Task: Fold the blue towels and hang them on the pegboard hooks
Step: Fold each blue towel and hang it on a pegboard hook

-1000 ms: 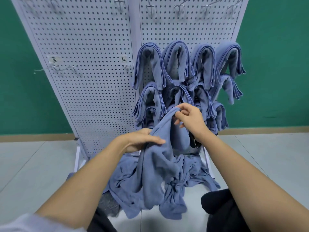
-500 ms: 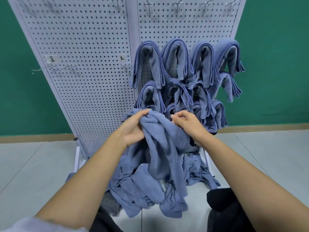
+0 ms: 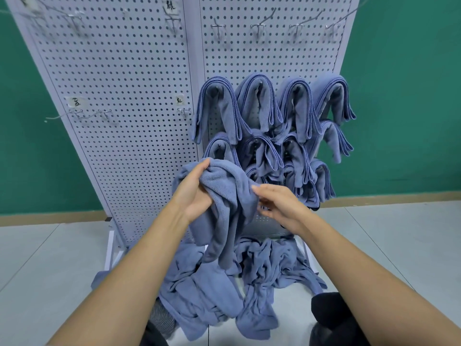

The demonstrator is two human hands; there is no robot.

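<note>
Two-handed before the pegboard (image 3: 124, 121): grips a blue towel (image 3: 225, 196) by its bunched top in the left hand (image 3: 194, 193), fingers curled; touches its side with the right hand (image 3: 277, 206), fingers nearly straight. Holds it dangling over a heap (image 3: 214, 298) on the floor (image 3: 50, 258).

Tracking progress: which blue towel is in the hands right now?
The towel lifted before the pegboard, gripped by the left hand; the rest hang folded or lie heaped on the floor.
</note>
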